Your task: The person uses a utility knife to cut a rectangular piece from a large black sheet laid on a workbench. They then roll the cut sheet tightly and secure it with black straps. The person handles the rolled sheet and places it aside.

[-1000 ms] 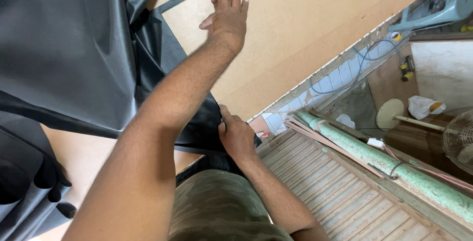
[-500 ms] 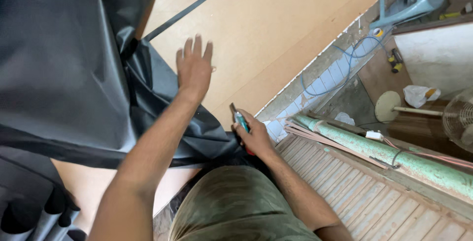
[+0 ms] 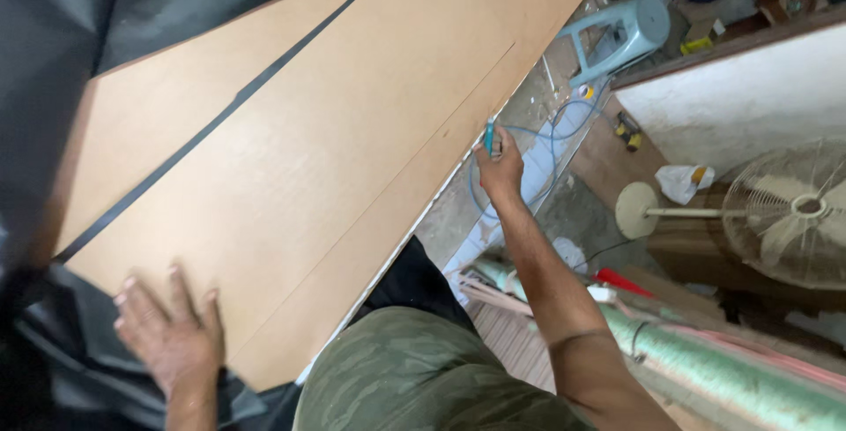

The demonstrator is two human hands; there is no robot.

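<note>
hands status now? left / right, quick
Left hand: open, flat on the wooden board.
Right hand: closed on a small teal-handled tool at the board's edge.

board [image 3: 291, 149]: smooth matt tan wood | sheet [image 3: 53, 61]: black, slightly glossy plastic | cutter [image 3: 488, 136]: teal plastic
</note>
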